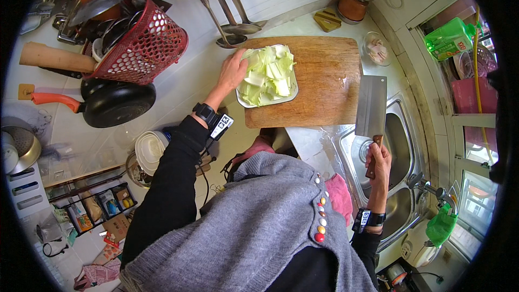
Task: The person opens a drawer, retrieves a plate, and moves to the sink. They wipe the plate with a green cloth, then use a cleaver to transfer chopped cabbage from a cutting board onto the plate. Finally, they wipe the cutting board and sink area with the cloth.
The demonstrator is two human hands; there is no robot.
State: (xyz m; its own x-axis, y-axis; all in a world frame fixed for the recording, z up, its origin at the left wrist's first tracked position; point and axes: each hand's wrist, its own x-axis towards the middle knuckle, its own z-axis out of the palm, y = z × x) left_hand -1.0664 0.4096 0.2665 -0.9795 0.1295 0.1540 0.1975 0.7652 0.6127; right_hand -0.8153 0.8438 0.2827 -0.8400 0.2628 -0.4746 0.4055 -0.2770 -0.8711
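Note:
My left hand (234, 69) is at the left rim of a white tray (292, 93), its fingers against the edge and the chopped leaves. Cut pale green cabbage (267, 75) fills that tray. The tray rests on the left part of a wooden cutting board (328, 81), overhanging its left edge. In my right hand (379, 160) is a cleaver (371, 107), gripped by its wooden handle. Its broad steel blade points away from me, beside the board's right edge and partly over the sink.
A double steel sink (395, 142) lies to the right. Behind the board stand a glass bowl of pale slices (377, 49) and a brown pot (352, 6). Ladles (231, 40) hang at the back wall. Leftward are a red utensil basket (142, 44) and a black frying pan (119, 105).

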